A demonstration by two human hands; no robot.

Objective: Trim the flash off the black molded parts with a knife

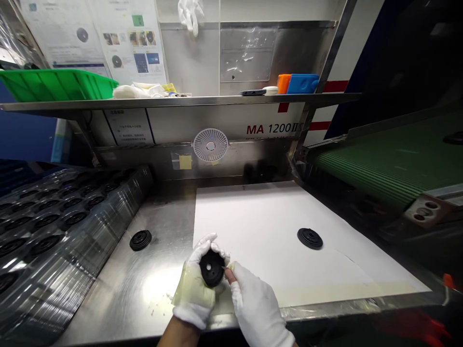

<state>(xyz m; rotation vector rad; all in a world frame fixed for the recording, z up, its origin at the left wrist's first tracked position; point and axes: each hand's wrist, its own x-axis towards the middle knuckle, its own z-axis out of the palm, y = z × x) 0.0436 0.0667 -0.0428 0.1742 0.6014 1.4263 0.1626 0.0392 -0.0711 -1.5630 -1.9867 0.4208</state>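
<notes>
My left hand (197, 284), in a white glove with a yellowish palm, is wrapped around a round black plastic part (211, 268). A small pale hole shows near the middle of the part's face, which is turned up toward me. Close against its right edge is my right hand (255, 299), also in a white glove, with thumb and fingers pinched together. A bare thumb tip shows at the pinch, and a thin tip touches the rim there; what it belongs to is mostly hidden. Both hands are over the front edge of the white sheet (253, 231).
Another black round part (310, 238) lies on the sheet, and one (140, 240) on the metal table (119, 284). Stacked clear trays (108, 217) with several black parts stand left. A green conveyor (379, 159) runs at right. Above are a shelf (210, 102), green bin (58, 86) and fan (211, 145).
</notes>
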